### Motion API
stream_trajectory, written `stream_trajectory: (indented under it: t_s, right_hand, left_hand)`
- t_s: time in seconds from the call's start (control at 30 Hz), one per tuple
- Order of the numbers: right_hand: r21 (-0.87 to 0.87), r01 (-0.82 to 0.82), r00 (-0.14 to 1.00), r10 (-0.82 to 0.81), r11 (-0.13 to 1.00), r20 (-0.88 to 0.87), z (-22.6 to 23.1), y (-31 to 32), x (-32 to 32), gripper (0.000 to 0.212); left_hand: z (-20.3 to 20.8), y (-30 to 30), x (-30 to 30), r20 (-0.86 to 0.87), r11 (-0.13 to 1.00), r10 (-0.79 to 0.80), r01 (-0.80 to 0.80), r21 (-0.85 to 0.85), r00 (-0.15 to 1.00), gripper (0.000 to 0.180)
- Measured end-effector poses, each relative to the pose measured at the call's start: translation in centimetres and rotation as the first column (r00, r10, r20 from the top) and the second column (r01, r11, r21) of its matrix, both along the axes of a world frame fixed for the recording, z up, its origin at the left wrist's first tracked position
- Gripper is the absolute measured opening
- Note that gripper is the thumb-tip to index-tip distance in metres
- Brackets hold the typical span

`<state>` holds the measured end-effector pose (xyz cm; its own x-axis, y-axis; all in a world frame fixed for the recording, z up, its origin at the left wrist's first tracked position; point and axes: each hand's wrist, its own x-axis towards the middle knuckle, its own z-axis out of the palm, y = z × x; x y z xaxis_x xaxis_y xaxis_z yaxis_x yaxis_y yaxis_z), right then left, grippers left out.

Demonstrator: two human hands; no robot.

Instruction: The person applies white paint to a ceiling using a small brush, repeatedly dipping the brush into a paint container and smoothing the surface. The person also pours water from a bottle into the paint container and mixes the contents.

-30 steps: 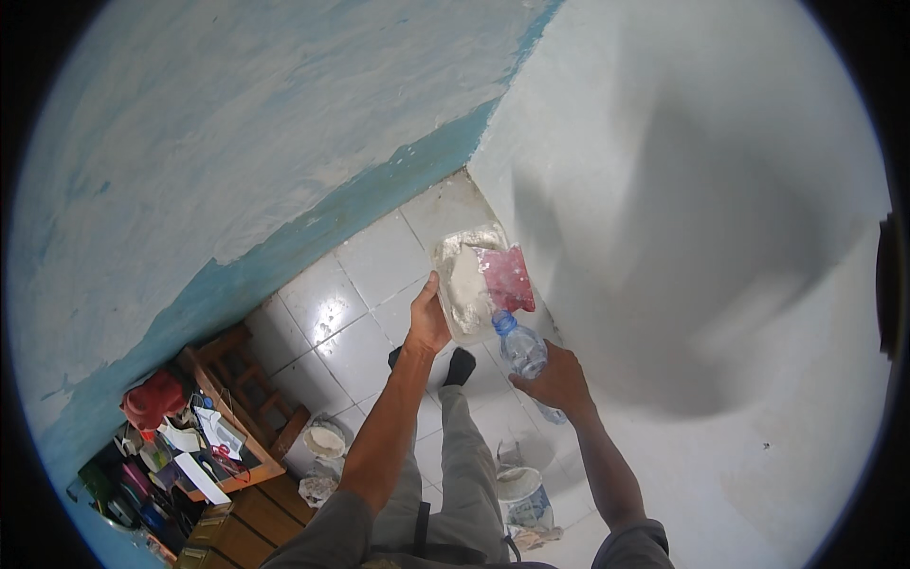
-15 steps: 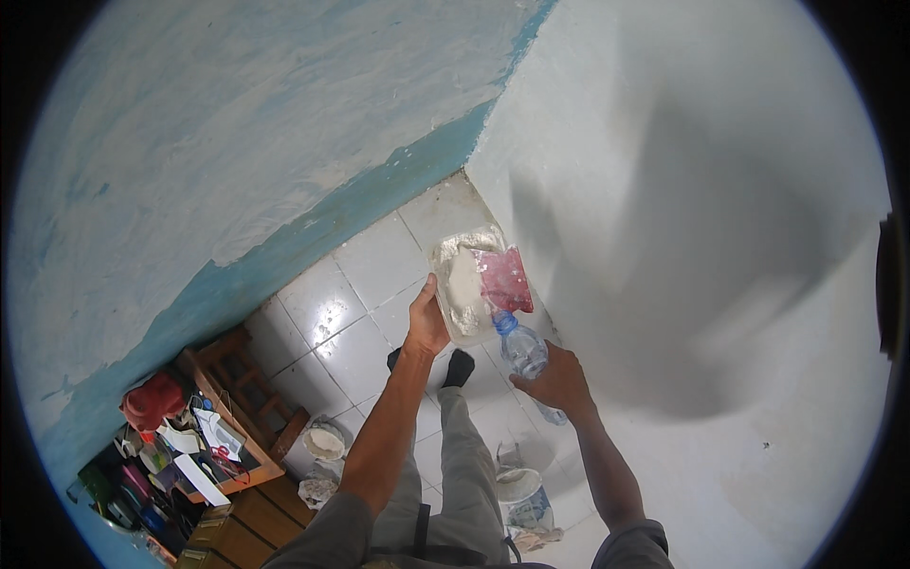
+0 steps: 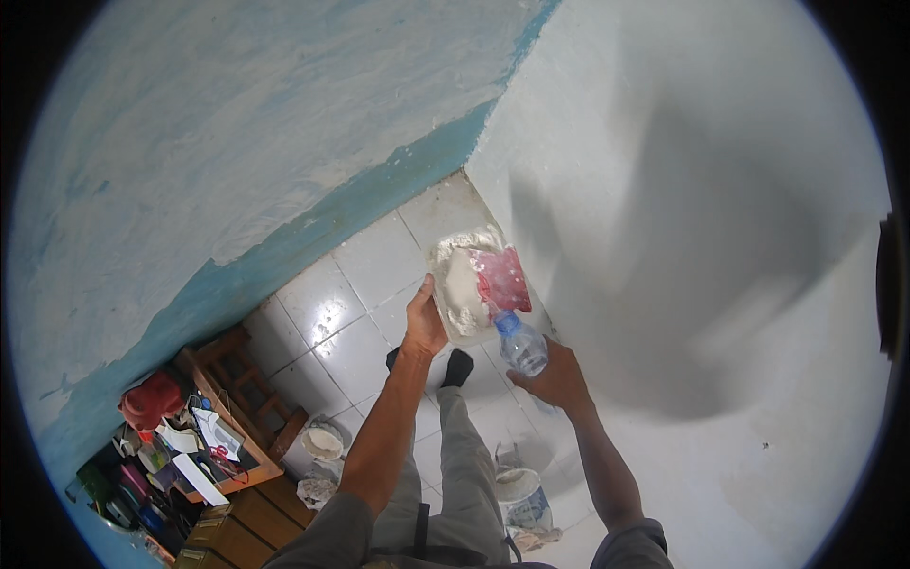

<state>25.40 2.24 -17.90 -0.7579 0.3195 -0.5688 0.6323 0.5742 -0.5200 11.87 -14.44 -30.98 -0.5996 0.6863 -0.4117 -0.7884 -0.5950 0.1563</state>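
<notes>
Against a white wall (image 3: 720, 190) and above a white tiled floor (image 3: 332, 313), a person stands with both arms raised in front of the body. Their left hand (image 3: 424, 322) is closed on the edge of a flat plaster board (image 3: 453, 261), held out level and heaped with pale plaster (image 3: 463, 289); a red trowel-like tool (image 3: 502, 280) lies across the board's right part, touching the heap. Their right hand (image 3: 555, 377) grips a clear plastic water bottle (image 3: 521, 346) with a blue cap, tilted so the cap points at the board's near corner, just beside the plaster. Below the arms, two dark-socked feet (image 3: 455, 365) show on the tiles. A white bucket (image 3: 523, 498) stands on the floor near the right leg, and a smaller white tub (image 3: 323, 442) sits to the left. Farther left, a wooden desk (image 3: 256, 465) carries a clutter of papers, scissors and a red cloth, against a blue-painted wall (image 3: 237, 142).
</notes>
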Motion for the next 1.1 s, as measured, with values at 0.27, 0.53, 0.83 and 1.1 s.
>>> stream_trajectory:
  t_s: [0.27, 0.53, 0.83, 1.1]
  right_hand:
    - [-0.101, 0.058, 0.967, -0.081, 0.993, -0.243, -1.3, 2.0, 2.3, 0.057]
    - [-0.328, 0.305, 0.805, -0.426, 0.894, -0.413, -7.4, 6.6, 5.4, 0.055]
    - [-0.398, 0.492, 0.694, -0.625, 0.774, -0.357, -27.9, 10.7, 0.1, 0.057]
    - [-0.532, 0.403, 0.557, -0.661, 0.745, -0.503, -49.3, 10.0, -12.3, 0.06]
  left_hand:
    - [0.4, 0.3, 0.5, 0.005, 0.998, 0.051, -0.051, -0.048, 0.999, 0.073]
    - [1.5, 1.1, 1.4, -0.076, 0.987, 0.067, -0.077, -0.14, 0.995, 0.073]
    - [-2.5, 0.1, 3.9, -0.078, 0.955, 0.095, -0.113, -0.273, 0.992, 0.071]
    - [-9.5, -5.4, 9.2, -0.097, 0.846, 0.202, -0.224, -0.484, 0.975, 0.077]
